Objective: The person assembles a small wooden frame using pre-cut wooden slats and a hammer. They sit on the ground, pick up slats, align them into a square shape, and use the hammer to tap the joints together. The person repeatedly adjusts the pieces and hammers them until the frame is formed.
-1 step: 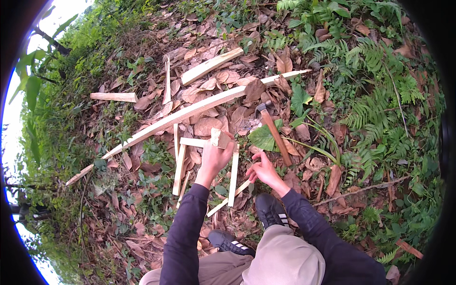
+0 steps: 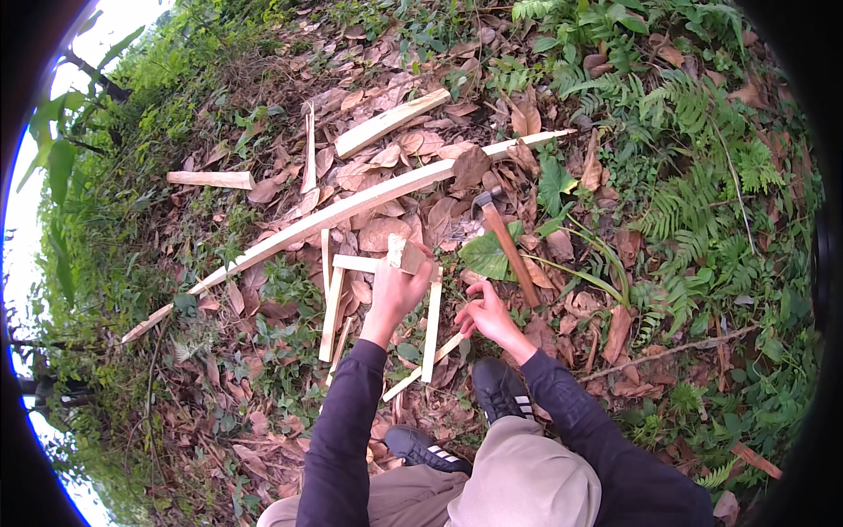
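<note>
My left hand [image 2: 397, 294] is closed around a short pale wood block [image 2: 405, 255], its rough end facing up. Under that hand, a thin crosspiece [image 2: 353, 263] meets one wooden strip [image 2: 332, 314] on the left and another strip [image 2: 431, 332] on the right, making a three-sided frame on the leaves. Just right of the frame, my right hand [image 2: 489, 318] hovers with bent fingers and the thumb close to them; whatever they pinch is too small to make out. Beyond it lies a hammer [image 2: 512, 253] with a wooden handle, its head pointing away from me.
A long split pole [image 2: 351, 205] crosses the ground behind the frame. Farther off lie a thick split piece [image 2: 391, 123], a short stick [image 2: 211, 179] and a thin splinter [image 2: 309, 149]. Another strip [image 2: 421, 369] rests near my shoes [image 2: 500, 391]. Ferns [image 2: 702, 189] grow at right.
The wood block in my left hand has tilted very slightly to the left. Everything else looks the same.
</note>
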Action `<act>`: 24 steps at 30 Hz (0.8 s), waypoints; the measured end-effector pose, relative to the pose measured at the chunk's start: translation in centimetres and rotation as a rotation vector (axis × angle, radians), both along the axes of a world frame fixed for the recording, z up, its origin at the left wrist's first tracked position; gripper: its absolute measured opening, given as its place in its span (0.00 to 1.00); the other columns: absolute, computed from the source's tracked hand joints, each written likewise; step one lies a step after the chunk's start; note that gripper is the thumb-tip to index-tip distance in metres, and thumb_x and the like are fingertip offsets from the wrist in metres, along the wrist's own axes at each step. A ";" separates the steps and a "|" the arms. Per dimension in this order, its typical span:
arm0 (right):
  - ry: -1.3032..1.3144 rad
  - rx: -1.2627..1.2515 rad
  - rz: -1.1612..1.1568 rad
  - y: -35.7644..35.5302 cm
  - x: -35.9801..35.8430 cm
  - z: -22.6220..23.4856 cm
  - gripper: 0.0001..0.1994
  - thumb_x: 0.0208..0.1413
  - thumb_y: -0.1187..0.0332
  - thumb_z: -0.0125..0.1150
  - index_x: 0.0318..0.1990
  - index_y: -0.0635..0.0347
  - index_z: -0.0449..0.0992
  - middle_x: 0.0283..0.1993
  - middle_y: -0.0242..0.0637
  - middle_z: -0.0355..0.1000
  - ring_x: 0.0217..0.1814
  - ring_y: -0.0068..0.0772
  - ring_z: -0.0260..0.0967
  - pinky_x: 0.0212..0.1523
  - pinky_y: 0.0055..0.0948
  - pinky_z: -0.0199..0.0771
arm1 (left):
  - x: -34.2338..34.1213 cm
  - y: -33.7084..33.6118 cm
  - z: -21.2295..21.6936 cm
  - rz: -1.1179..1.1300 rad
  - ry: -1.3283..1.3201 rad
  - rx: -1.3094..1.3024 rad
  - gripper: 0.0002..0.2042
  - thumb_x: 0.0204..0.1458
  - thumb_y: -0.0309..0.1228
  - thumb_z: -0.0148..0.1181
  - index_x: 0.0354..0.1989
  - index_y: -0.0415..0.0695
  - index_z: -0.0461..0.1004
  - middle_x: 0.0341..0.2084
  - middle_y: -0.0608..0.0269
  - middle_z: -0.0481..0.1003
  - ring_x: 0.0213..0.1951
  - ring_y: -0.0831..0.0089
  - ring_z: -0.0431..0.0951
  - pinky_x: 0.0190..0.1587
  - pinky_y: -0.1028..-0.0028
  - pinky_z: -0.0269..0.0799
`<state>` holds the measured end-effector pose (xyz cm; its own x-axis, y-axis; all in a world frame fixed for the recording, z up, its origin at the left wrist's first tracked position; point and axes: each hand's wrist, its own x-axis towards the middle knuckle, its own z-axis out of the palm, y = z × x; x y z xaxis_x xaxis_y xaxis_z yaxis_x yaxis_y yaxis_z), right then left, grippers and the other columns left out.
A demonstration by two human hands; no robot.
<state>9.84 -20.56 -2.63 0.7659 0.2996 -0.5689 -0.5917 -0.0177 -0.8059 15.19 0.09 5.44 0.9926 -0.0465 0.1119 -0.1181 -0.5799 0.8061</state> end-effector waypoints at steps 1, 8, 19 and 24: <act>0.003 0.012 -0.006 0.0 0.1 -0.4 0.15 0.59 0.79 0.45 0.53 0.68 0.61 0.32 0.48 0.78 0.23 0.32 0.76 0.21 0.32 0.79 | 0.1 0.5 -0.4 0.036 -0.002 -0.031 0.07 0.48 0.27 0.57 0.34 0.40 0.78 0.28 0.52 0.79 0.31 0.59 0.80 0.36 0.65 0.75; 0.053 0.079 -0.073 -0.7 0.5 -1.3 0.10 0.65 0.74 0.48 0.50 0.67 0.62 0.34 0.48 0.78 0.22 0.31 0.75 0.20 0.30 0.78 | -2.0 5.5 -4.9 0.462 0.349 -0.902 0.14 0.50 0.23 0.53 0.47 0.38 0.72 0.42 0.52 0.75 0.40 0.62 0.80 0.44 0.59 0.84; 0.040 0.043 -0.191 0.8 -0.6 -1.8 0.09 0.70 0.63 0.48 0.44 0.58 0.62 0.32 0.41 0.79 0.19 0.24 0.73 0.18 0.22 0.71 | -12.5 -2.3 -9.4 1.030 0.081 -1.386 0.18 0.59 0.29 0.51 0.57 0.39 0.64 0.52 0.52 0.70 0.53 0.58 0.76 0.54 0.65 0.80; 0.017 0.022 -0.166 1.6 -0.9 -2.3 0.08 0.68 0.64 0.53 0.41 0.59 0.66 0.28 0.38 0.79 0.19 0.22 0.72 0.18 0.21 0.70 | -13.5 -5.3 -9.7 1.226 0.130 -1.269 0.19 0.60 0.32 0.54 0.56 0.35 0.65 0.50 0.51 0.73 0.50 0.58 0.79 0.46 0.66 0.83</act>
